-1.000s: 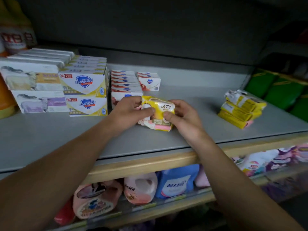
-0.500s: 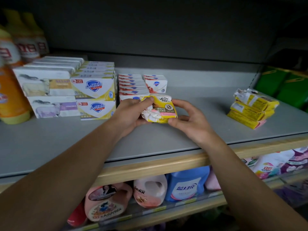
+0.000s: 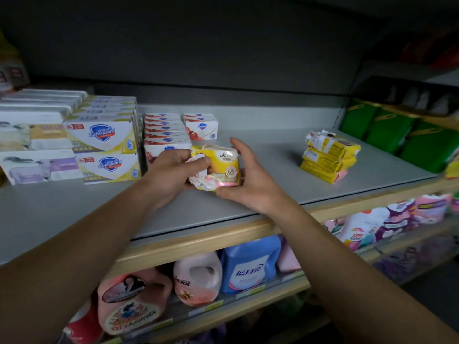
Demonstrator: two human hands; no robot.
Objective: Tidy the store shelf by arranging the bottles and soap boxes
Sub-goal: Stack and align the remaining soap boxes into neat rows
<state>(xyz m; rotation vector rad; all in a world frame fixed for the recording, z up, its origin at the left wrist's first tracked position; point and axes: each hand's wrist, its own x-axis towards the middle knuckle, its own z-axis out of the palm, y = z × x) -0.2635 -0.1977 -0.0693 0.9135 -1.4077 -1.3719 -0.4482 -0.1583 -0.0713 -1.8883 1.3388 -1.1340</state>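
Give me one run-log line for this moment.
left hand: grips yellow soap pack | right hand: holds it | pack: above shelf | yellow stack: right

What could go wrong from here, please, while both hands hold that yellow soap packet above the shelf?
1. The yellow soap packet has a crumpled, torn-looking wrapper; the left hand pinching that end may tear it further.
2. The right hand only cradles the other end, so the packet could slip.
3. The yellow stack to the right looks uneven; adding another packet might topple it.
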